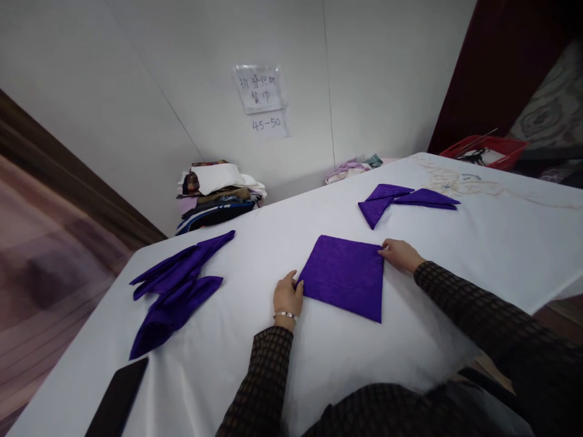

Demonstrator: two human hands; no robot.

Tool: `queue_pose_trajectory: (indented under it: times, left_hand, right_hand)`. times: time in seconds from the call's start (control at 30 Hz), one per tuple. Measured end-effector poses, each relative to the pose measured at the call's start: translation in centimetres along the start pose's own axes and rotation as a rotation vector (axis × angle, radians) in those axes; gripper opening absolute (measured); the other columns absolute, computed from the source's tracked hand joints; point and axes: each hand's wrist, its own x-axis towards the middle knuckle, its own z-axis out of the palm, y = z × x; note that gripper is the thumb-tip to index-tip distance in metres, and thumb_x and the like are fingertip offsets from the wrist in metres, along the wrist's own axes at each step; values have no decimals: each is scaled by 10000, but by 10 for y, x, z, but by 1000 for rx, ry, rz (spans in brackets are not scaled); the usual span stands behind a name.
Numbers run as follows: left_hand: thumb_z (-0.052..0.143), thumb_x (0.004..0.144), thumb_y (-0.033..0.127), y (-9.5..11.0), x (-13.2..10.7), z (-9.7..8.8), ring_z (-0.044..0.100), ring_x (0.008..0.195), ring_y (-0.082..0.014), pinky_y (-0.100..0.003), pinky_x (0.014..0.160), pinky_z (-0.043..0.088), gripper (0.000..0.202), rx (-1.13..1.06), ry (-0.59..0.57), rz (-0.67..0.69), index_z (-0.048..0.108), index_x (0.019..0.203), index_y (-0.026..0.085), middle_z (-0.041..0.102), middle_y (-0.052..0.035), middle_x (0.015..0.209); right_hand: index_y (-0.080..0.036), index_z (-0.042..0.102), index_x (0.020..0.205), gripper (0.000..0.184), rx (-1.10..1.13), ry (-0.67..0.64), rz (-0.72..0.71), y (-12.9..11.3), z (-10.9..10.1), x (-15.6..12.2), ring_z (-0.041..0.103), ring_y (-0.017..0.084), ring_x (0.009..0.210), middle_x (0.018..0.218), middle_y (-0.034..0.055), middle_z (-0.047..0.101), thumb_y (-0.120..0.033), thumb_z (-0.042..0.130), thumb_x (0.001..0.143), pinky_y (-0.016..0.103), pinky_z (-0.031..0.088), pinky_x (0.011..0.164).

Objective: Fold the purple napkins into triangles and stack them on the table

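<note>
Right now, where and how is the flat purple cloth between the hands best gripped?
Best pinched, I'd judge, at its left and upper-right corners, coming in from the outer sides. The purple cloth lies flat on the white tablecloth, so its pointed corners offer the easiest hold; the left hand and right hand are at those two.

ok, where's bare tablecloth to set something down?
Free: between the left purple napkins and the left hand; between the right sleeve and the floral embroidery. Crowded: left end, where those napkins nearly meet the flat black object.
</note>
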Motion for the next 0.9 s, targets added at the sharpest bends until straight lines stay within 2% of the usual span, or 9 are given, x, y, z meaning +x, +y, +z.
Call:
queue_pose_trajectory:
  times: [0.17,0.33,0.43,0.53,0.6,0.67,0.77,0.83,0.9]
  left_hand:
    - [552,798,222,3,0,-1,578,818,-195,-329,765,456,337,79,-49,-4,589,1132,200,646,-23,774]
    - [552,807,204,-2,3,-11,574,846,-200,-329,796,452,344,143,-62,1,584,1149,180,657,-32,802]
    - [555,799,199,-20,7,-28,571,857,-216,-355,818,454,328,180,-4,21,600,1123,175,660,-45,822]
    - [559,786,206,-48,10,-49,573,864,-220,-363,823,467,317,144,48,-36,609,1096,173,657,-46,821]
    - [564,774,211,-65,9,-58,588,845,-210,-355,808,484,303,97,45,-92,615,1071,175,658,-37,807]
    - [567,774,238,-74,5,-63,605,834,-196,-347,799,501,298,66,39,-130,611,1062,176,666,-41,866]
    - [562,792,319,-69,-7,-63,603,962,-217,-384,883,484,348,62,90,-92,587,1099,158,638,-95,1077]
    - [551,807,352,-54,-22,-59,548,1101,-250,-425,969,433,379,80,112,4,574,1127,151,595,-126,1181]
    - [535,825,368,-33,-43,-54,463,1215,-265,-456,1028,373,403,114,69,126,552,1173,166,543,-128,1272]
  right_hand:
    - [-181,636,850,184,-34,22,-146,0,1,2,578,184,815,891,68,643,-300,499,822,256,378,661]
    - [-173,593,732,70,-5,-1,-116,-8,-3,-7,556,180,761,823,64,622,-194,527,738,259,367,644]
    - [-181,564,729,64,151,-105,-127,-27,2,-33,557,172,722,752,39,621,-149,523,693,252,370,632]
    - [-195,544,877,197,347,-198,-227,-53,12,-71,562,160,706,773,13,620,-150,516,688,244,376,624]
    - [-210,515,988,278,382,-232,-293,-66,17,-93,560,158,686,783,2,617,-169,495,714,250,368,614]
    - [-216,498,1029,281,337,-256,-315,-74,16,-108,558,164,670,773,2,615,-196,474,749,260,354,604]
    - [-207,495,1033,251,242,-285,-304,-75,10,-117,562,177,666,755,14,618,-234,462,786,268,339,590]
    - [-201,502,1034,245,173,-298,-303,-72,5,-119,564,183,662,753,22,624,-254,465,797,270,330,579]
    - [-200,527,1000,216,79,-299,-320,-70,0,-120,566,189,666,767,34,633,-270,472,804,273,322,572]
